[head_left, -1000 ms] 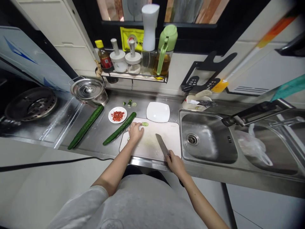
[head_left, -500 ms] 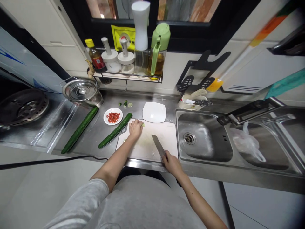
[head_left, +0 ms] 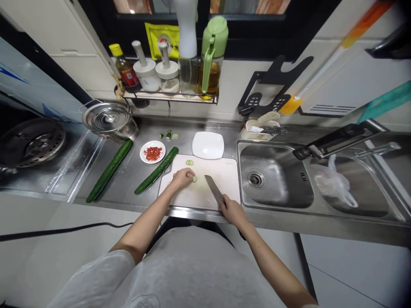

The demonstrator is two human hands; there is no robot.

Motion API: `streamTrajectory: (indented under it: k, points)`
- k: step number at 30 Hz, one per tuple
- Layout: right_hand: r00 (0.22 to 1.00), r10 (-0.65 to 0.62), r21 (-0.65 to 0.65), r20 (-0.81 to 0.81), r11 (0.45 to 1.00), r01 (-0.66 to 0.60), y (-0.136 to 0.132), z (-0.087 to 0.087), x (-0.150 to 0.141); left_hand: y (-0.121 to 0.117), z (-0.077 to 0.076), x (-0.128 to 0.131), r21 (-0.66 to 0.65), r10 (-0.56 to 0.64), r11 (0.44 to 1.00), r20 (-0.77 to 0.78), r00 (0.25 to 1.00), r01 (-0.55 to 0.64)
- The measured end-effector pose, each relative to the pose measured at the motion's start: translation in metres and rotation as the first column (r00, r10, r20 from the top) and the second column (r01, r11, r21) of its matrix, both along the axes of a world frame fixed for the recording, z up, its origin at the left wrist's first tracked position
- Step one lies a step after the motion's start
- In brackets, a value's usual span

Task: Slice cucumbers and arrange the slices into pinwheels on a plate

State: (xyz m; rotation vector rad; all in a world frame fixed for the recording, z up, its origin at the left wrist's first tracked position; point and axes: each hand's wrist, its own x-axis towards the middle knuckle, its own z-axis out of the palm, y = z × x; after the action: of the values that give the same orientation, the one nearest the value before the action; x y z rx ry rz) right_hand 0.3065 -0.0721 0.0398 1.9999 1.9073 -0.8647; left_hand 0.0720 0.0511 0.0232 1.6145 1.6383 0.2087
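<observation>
On the white cutting board [head_left: 221, 171] my left hand [head_left: 182, 178] is closed, its fingertips pinching a pale green cucumber slice [head_left: 195, 179]. Just beyond it, cucumber slices [head_left: 189, 162] lie overlapped near the board's far edge. My right hand [head_left: 233, 212] grips a kitchen knife [head_left: 213, 189] by the handle at the board's near right; the blade slants up and left over the board. One whole cucumber [head_left: 157, 170] rests against the board's left side, and a longer cucumber [head_left: 110, 170] is farther left on the counter.
A white plate of chopped red pieces [head_left: 153, 152] and cucumber ends [head_left: 168, 135] sit behind the cucumbers. Beyond the board stands a white square dish [head_left: 208, 145]. The steel sink [head_left: 276, 192] borders the right side; a lidded pot [head_left: 111, 119] is at back left.
My left hand has drawn back toward me, holding a slice, and the slices at the far edge now show. The knife stays in my right hand in nearly the same place.
</observation>
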Motion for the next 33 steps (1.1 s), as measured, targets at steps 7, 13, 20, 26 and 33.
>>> streamTrajectory:
  k: [7, 13, 20, 26, 33]
  points:
    - [0.995, 0.090, 0.010, 0.053, 0.996, -0.091, -0.009, 0.019, -0.017, -0.022, -0.002, 0.001, -0.024, -0.135, 0.991, -0.243, 0.960, 0.134]
    - [0.984, 0.170, 0.005, 0.059, 0.985, -0.170, -0.016, 0.031, -0.037, -0.023, -0.009, -0.002, 0.034, -0.149, 0.985, -0.315, 0.937, 0.168]
    - [0.978, 0.201, -0.001, 0.059, 0.980, -0.201, -0.012, 0.031, -0.046, -0.020, -0.012, -0.005, 0.031, -0.134, 0.988, -0.309, 0.941, 0.151]
    - [0.976, 0.212, -0.031, 0.054, 0.977, -0.210, -0.009, 0.033, -0.050, -0.018, -0.012, -0.004, 0.019, -0.120, 0.991, -0.313, 0.942, 0.133]
    - [0.972, 0.224, -0.021, 0.074, 0.975, -0.223, -0.006, 0.031, -0.053, -0.018, -0.012, -0.004, 0.018, -0.116, 0.992, -0.298, 0.948, 0.127]
